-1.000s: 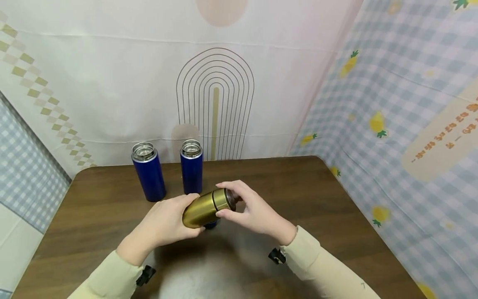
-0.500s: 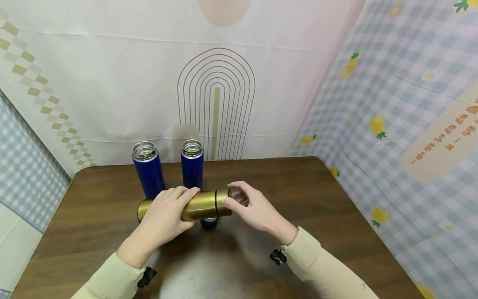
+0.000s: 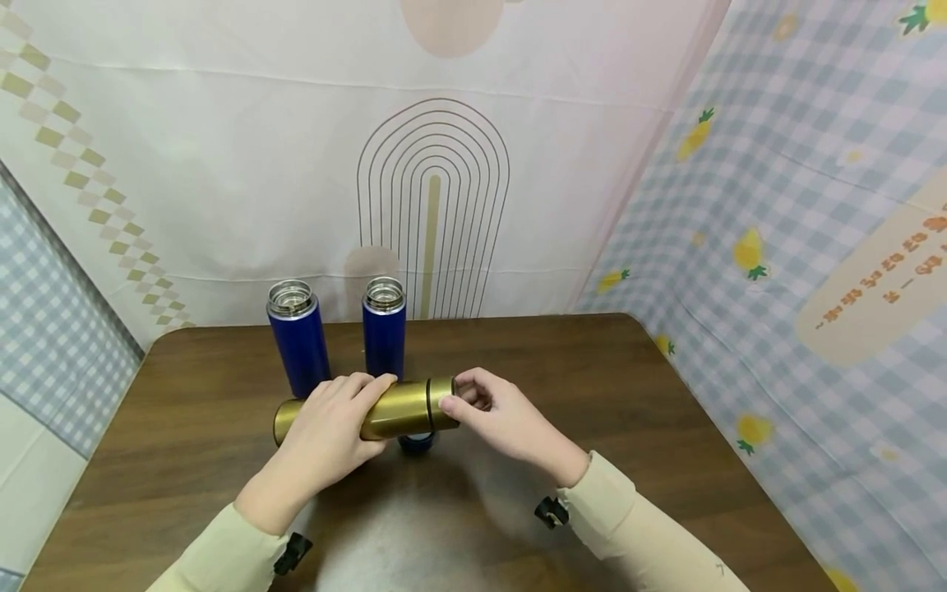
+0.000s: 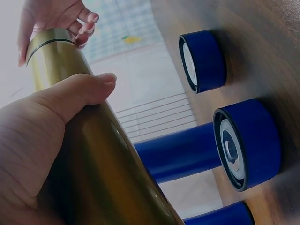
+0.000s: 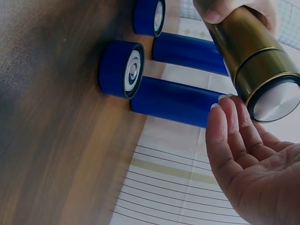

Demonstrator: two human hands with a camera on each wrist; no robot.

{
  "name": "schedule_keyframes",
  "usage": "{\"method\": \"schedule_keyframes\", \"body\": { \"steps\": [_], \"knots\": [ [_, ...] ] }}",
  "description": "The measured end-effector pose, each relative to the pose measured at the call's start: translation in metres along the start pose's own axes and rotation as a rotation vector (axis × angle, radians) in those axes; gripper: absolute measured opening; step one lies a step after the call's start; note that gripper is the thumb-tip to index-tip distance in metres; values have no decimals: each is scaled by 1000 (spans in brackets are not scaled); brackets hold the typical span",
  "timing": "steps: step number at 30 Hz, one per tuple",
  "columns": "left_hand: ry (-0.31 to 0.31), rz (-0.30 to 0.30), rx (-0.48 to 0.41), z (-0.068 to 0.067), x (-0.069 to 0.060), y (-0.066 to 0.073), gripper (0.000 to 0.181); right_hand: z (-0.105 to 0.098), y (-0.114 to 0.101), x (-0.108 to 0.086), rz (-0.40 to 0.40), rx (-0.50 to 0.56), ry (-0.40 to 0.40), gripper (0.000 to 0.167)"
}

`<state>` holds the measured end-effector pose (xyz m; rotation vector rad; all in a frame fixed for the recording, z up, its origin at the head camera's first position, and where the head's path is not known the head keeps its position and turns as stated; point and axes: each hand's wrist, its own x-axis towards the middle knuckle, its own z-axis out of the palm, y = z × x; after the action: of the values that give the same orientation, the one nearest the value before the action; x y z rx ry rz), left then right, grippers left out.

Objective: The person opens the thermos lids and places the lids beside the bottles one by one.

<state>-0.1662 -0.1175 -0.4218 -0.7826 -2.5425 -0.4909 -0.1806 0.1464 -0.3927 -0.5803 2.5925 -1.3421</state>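
Observation:
A gold vacuum flask point(image 3: 403, 409) lies level in the air above the table. My left hand point(image 3: 325, 423) grips its body from above, the thumb along its side in the left wrist view. At the other end, my right hand point(image 3: 510, 419) pinches the flask's gold lid point(image 3: 442, 404) between thumb and index finger. The other right fingers hang loose beside the lid, whose silver end disc point(image 5: 276, 102) faces the right wrist camera. Beneath the flask, one blue cap point(image 3: 417, 444) peeks out; both wrist views show a second blue cap point(image 4: 255, 145).
Two blue flasks point(image 3: 299, 349) stand upright and lidless behind my hands, near the far edge of the brown wooden table point(image 3: 577, 362). A white patterned cloth point(image 3: 259, 181) hangs behind it, and a checked cloth point(image 3: 784, 164) hangs at the right.
The gold flask has turned from pointing toward me at a slant to lying sideways across my view. My right hand has shifted from round the lid's end to its edge.

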Motion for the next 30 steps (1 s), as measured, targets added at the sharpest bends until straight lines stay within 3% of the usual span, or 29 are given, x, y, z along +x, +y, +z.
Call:
{"method": "schedule_keyframes", "body": {
  "steps": [19,30],
  "knots": [
    [-1,-2,0,-1,1,1,80,-3,-1,-2,-22,90,-47,48],
    [-56,-36,-9,-1,-1,2,78,-5,2,-4,-184,75,-114,64]
  ]
}}
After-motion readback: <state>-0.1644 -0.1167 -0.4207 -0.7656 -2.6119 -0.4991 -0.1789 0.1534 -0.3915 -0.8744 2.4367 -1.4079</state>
